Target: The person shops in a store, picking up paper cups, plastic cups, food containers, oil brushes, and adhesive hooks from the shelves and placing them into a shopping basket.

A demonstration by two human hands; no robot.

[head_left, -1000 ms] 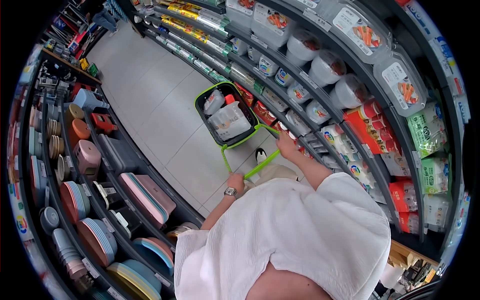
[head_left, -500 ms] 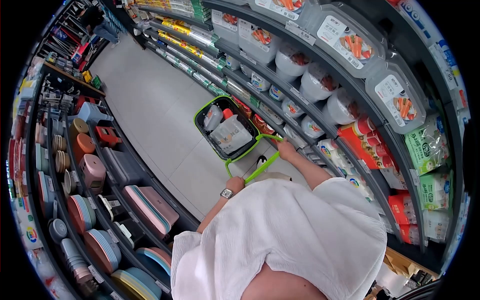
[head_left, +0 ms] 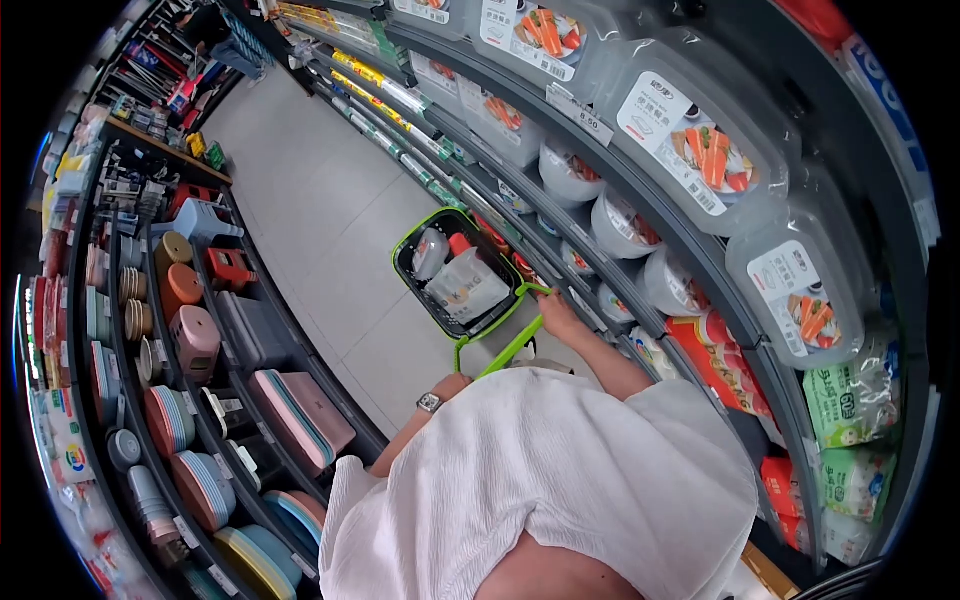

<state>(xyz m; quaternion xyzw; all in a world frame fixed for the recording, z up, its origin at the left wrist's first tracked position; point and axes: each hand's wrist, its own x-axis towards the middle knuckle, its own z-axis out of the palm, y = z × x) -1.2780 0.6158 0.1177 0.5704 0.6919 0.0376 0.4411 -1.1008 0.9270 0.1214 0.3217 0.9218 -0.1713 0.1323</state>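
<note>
A black shopping basket (head_left: 490,326) with a bright green rim is in front of me, low over the aisle floor. My right hand (head_left: 556,312) is closed around one end of its green handle (head_left: 512,345). At the handle's other end is my left hand (head_left: 452,387), closed on it and partly hidden by my white shirt; a watch is on that wrist. Inside the basket lie a whitish printed packet (head_left: 468,288), a clear plastic container (head_left: 431,254) and a small red item (head_left: 459,243).
Shelves line both sides. On the right are clear food containers (head_left: 690,140), lidded tubs (head_left: 625,222) and green packs of wipes (head_left: 855,395). Storage bins (head_left: 300,415) and stacked bowls (head_left: 203,490) fill the left. A person (head_left: 225,45) stands at the aisle's far end.
My view has shifted a little, with the right-hand shelf goods now lower and larger. The basket sits slightly lower in view; both hands still grip its handle.
</note>
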